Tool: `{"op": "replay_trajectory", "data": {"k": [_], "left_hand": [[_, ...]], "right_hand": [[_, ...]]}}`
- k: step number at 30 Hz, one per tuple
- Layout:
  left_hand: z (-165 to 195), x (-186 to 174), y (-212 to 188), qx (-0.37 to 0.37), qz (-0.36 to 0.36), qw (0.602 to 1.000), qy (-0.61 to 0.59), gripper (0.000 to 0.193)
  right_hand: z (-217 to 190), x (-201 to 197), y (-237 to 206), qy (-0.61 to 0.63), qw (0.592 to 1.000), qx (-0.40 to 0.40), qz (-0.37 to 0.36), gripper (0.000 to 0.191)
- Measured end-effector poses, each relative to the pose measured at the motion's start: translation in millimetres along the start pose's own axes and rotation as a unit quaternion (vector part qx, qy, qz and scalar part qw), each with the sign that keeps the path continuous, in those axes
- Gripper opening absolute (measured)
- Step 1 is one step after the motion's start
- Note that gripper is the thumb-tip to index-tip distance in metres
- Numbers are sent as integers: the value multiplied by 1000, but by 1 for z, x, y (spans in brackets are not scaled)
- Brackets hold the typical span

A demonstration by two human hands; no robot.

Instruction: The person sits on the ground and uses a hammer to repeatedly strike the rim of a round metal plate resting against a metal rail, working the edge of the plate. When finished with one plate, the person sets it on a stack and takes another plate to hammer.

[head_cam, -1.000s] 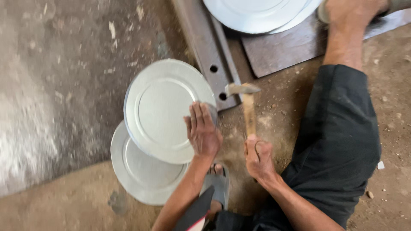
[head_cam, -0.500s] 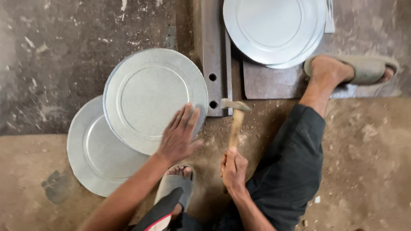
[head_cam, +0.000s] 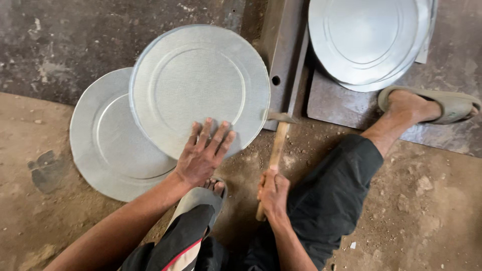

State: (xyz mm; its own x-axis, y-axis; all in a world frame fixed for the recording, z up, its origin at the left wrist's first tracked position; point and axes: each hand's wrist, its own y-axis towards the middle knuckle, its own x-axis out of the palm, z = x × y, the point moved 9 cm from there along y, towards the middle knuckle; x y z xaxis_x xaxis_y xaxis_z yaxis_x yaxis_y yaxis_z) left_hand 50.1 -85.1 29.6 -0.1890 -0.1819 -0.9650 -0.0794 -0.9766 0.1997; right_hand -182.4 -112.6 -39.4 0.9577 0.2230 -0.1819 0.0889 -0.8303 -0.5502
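My left hand [head_cam: 203, 153] lies flat, fingers spread, on the near rim of a round grey metal disc [head_cam: 198, 88]. That disc overlaps a second similar disc [head_cam: 103, 145] lying to its left on the ground. My right hand [head_cam: 273, 193] grips the wooden handle of a hammer [head_cam: 277, 145]. The hammer's head touches the top disc's right edge, beside a dark steel bar [head_cam: 286, 55].
A stack of metal discs [head_cam: 369, 42] lies at the upper right on a rusty steel plate [head_cam: 341, 108]. My right foot in a sandal [head_cam: 429, 105] rests on that plate. My left foot in a sandal [head_cam: 201, 198] sits under my left wrist. Bare dirt spreads at lower right.
The hammer head has come down from above the ground onto the top disc's right edge. My left hand has stayed on the disc's near rim. The camera has shifted.
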Motion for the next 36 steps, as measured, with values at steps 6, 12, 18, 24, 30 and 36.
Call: {"op": "replay_trajectory", "data": {"k": [6,12,18,24,30,36], "left_hand": [[8,-4,4,-9,29,999,27,61],[15,-8,15,-30,50,998,16,63],[24,-2,23,-45,31,998,24,62],[20,-3,33,-66,24,997,37,59],[24,-3,44,-94,-8,994,49,59],[27,-4,64,-94,-24,995,39,60]], "right_hand": [[-17,-6,-4,117,990,-75,30,55],[9,-22,10,162,981,-70,75,48],[32,-10,16,104,994,18,16,36],[21,-1,8,30,999,-9,-4,49],[28,-10,10,91,993,42,66,53],[2,-9,-1,152,981,-69,97,48]]}}
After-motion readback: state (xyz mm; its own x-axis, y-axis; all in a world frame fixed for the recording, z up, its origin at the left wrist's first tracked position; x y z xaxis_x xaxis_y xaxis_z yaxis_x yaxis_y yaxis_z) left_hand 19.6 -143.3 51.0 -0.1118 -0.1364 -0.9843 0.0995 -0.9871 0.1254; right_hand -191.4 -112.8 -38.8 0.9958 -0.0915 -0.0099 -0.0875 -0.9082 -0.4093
